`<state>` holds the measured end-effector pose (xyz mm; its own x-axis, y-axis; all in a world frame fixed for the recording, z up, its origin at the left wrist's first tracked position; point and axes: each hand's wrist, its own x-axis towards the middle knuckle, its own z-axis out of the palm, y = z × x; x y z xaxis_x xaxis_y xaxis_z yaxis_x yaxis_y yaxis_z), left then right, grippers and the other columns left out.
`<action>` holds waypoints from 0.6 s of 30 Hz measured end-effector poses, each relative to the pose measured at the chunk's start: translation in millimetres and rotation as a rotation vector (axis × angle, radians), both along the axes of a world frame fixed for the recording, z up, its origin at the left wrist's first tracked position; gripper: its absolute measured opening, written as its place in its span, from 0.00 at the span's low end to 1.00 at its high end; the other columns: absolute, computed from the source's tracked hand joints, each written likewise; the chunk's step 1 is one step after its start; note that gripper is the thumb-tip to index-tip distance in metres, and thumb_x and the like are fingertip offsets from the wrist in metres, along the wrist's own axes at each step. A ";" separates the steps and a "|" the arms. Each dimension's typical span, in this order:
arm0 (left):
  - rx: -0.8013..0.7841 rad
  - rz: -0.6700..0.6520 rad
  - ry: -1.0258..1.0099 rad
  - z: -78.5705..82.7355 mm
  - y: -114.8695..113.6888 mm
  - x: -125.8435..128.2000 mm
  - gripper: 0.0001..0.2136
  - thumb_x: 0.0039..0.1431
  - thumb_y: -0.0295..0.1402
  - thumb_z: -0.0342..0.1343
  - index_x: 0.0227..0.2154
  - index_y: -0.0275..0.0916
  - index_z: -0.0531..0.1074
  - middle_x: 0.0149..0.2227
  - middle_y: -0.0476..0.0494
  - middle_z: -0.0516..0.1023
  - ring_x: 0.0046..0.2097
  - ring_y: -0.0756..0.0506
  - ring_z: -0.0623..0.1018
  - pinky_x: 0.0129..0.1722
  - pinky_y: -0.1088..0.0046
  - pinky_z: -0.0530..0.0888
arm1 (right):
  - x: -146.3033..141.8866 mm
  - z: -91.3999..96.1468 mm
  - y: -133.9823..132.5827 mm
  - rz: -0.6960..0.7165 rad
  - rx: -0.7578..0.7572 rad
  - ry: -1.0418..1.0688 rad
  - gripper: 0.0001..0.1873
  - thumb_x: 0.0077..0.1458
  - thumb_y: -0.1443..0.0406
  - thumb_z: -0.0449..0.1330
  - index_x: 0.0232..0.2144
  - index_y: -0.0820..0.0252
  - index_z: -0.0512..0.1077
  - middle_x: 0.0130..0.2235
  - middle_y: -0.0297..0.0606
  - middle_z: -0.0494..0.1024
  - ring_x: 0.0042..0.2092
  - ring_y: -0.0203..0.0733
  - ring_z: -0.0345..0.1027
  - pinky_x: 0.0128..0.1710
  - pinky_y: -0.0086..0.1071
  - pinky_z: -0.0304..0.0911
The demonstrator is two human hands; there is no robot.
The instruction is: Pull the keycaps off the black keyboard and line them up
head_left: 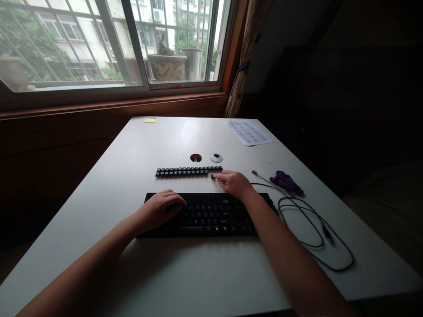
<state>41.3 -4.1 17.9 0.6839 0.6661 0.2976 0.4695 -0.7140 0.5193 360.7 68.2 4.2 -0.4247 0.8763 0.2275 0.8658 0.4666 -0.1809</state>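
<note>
A black keyboard [205, 215] lies on the white table in front of me. My left hand [164, 206] rests over its left part, fingers loosely bent and reaching across the keys, with nothing visibly held. Beyond the keyboard, two rows of loose black keycaps [181, 173] stand side by side, the nearer row shorter at its right end. There my right hand [234, 182] has its thumb and fingers closed at a single keycap [213, 176], on or just above the tabletop. Part of the keyboard's upper right is hidden under my right hand and forearm.
A coiled black cable [322, 240] lies right of the keyboard, near a purple cloth [286, 182] and a thin stick-like tool [264, 178]. Behind the keycaps are a round table hole [196, 157] and a white ring cover [216, 157]. Printed paper [249, 133] and a yellow note [150, 119] lie farther back.
</note>
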 end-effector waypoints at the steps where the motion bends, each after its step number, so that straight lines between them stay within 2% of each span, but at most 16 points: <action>1: 0.002 -0.001 -0.002 -0.1 0.0 0.0 0.09 0.66 0.28 0.52 0.43 0.40 0.75 0.39 0.42 0.80 0.42 0.45 0.75 0.42 0.68 0.74 | -0.8 0.5 0.1 -0.013 -0.014 -0.014 0.20 0.58 0.66 0.57 0.51 0.46 0.76 0.45 0.34 0.79 0.43 0.41 0.73 0.44 0.32 0.66; 6: 0.004 -0.001 -0.007 -0.5 0.6 0.2 0.09 0.66 0.29 0.51 0.43 0.40 0.75 0.39 0.42 0.79 0.41 0.45 0.76 0.42 0.68 0.73 | -5.0 2.1 -0.3 -0.058 -0.054 -0.060 0.23 0.59 0.65 0.56 0.56 0.44 0.71 0.48 0.34 0.79 0.45 0.43 0.73 0.43 0.33 0.67; 18: 0.007 -0.003 -0.006 0.7 -0.2 1.0 0.09 0.65 0.28 0.52 0.43 0.40 0.75 0.39 0.42 0.79 0.41 0.45 0.76 0.42 0.69 0.73 | -6.7 -1.0 1.1 -0.058 -0.063 -0.063 0.25 0.59 0.65 0.56 0.59 0.43 0.68 0.50 0.35 0.78 0.46 0.45 0.73 0.44 0.35 0.66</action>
<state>42.3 -4.3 18.6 0.6837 0.6622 0.3066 0.4644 -0.7189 0.5171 354.0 69.3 3.2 -0.3845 0.9115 0.1457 0.9017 0.4047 -0.1521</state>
